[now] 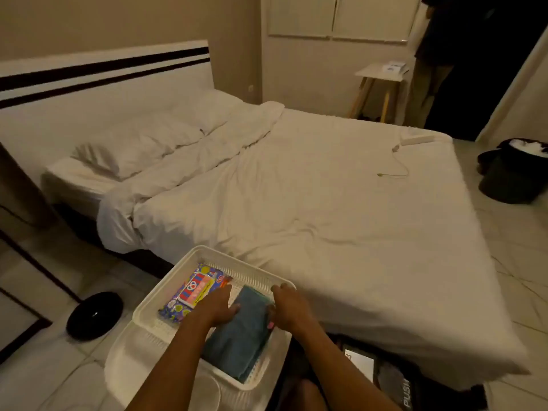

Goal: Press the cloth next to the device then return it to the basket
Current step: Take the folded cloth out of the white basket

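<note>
While folded blue cloth (241, 330) lies in white basket (154, 301), left hand (218, 304), right hand (289, 310) press flat, grips apart.

left hand (218, 307): bare, no rings | right hand (289, 307): bare, pink-painted nail near basket (154, 304) rim | forearms: bare, sleeveless to frame edge, no watch

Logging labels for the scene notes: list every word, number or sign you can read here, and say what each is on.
"PUSH": white letters on the dark object on the floor by the bed corner.
Colourful packet in the white basket: printed label, too blurred to read.
Box on the side table: print too small to read.
</note>
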